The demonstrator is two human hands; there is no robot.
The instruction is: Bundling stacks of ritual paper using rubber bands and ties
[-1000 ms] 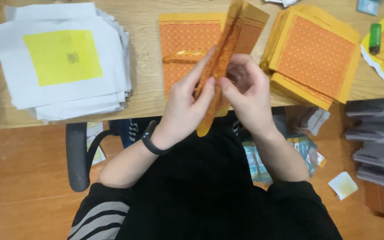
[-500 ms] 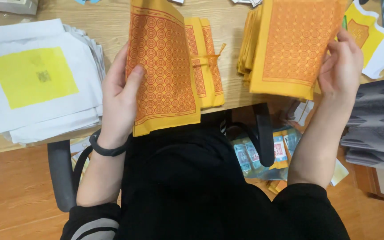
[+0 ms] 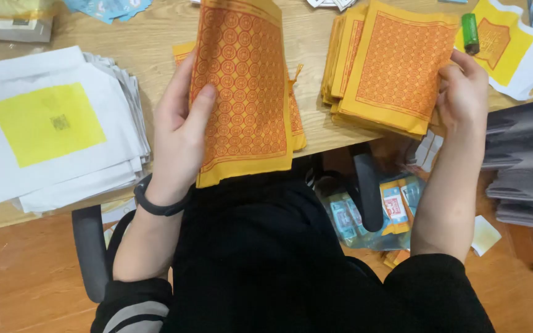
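Left bundle: an orange patterned paper bundle (image 3: 242,92) with yellow borders, held upright over the near edge of the desk (image 3: 155,43).
Left hand (image 3: 180,132): closed on that bundle's left edge, thumb across the printed face, fingers behind.
Right stack: a second paper stack (image 3: 396,68) of the same orange sheets, right of the left bundle, its far side resting on the desk.
Right hand (image 3: 464,92): gripping the right stack's right edge, fingers curled round it.
Handling: thin, light, floppy sheets (they look likely to fan or slide apart); best pinched firmly at an edge, through the whole thickness.
Behind the left bundle: more orange sheets (image 3: 296,117) lying flat on the desk.
Left of the left bundle: a pile of white papers (image 3: 50,135) with a yellow square on top.
Far right of it: a green lighter (image 3: 469,32) lying on yellow-and-white sheets.
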